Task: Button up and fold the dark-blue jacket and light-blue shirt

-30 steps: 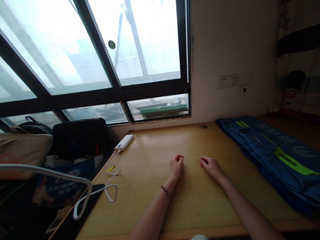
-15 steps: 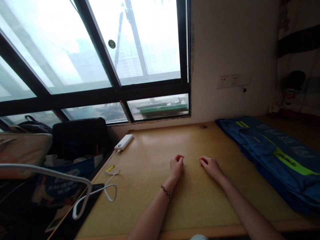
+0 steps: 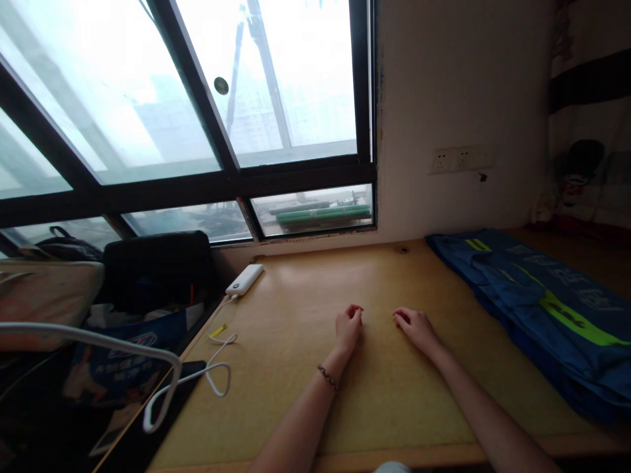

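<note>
My left hand (image 3: 349, 327) rests on the wooden desk (image 3: 276, 355) near its middle, fingers curled in and the thumb against them, with nothing seen in it. A beaded bracelet (image 3: 327, 378) is round that wrist. A short gap to the right, my right hand (image 3: 414, 326) lies on the desk in a loose curl, also holding nothing that shows. Nearest to the right hand is a folded blue garment (image 3: 507, 289) with yellow-green strips and pale lettering. Off to the left of my left hand is a white power bank (image 3: 244, 280) with a white cable (image 3: 217, 381) plugged in.
A small yellow piece (image 3: 217, 330) lies by the cable. Left of the desk are a black chair back (image 3: 158, 269), bags and a blue printed bag (image 3: 125, 368). Behind stand a dark-framed window (image 3: 296, 174) and a wall with sockets (image 3: 461, 159). A patterned curtain (image 3: 591, 118) hangs right.
</note>
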Tool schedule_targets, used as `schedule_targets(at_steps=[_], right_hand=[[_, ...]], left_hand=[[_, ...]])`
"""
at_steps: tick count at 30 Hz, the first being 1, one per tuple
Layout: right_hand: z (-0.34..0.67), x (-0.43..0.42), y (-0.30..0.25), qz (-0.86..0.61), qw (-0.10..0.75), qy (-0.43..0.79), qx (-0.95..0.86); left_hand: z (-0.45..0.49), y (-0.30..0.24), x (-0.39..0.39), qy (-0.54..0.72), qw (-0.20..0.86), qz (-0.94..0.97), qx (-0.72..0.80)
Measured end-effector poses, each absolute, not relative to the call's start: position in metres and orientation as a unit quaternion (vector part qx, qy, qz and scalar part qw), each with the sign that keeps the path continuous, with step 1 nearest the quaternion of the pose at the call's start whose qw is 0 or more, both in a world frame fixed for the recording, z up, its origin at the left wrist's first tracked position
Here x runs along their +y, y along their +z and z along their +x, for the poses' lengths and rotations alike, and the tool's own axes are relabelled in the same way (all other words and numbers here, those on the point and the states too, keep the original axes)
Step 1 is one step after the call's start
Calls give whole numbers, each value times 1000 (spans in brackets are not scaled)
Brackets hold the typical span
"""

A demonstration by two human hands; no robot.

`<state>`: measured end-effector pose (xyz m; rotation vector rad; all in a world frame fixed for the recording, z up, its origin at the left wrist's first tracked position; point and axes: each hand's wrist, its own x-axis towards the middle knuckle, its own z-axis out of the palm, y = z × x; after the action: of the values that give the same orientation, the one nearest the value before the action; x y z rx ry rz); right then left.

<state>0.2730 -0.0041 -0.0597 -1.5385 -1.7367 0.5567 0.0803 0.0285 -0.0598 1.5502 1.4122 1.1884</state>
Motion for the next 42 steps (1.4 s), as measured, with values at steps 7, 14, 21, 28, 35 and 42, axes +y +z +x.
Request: schedule_targets(at_steps=[7, 14, 21, 28, 35, 42], right_hand=[[273, -4, -60, -603, 367, 221, -673], [274, -3, -63, -598, 369, 215, -678], [273, -3, -62, -601, 366, 210, -679], [274, -3, -62, -599, 369, 211, -679], [274, -3, -63, -594, 375, 210, -680], [274, -3, -62, -597, 366, 212, -682]], left_hand=[[81, -57, 27, 461, 365, 598, 545], [81, -58, 27, 459, 361, 601, 545], [81, -58, 28, 460, 362, 600, 545], [81, -58, 27, 460, 363, 598, 547], [81, -56, 27, 459, 358, 601, 548], [81, -59, 29, 456, 358, 603, 548]])
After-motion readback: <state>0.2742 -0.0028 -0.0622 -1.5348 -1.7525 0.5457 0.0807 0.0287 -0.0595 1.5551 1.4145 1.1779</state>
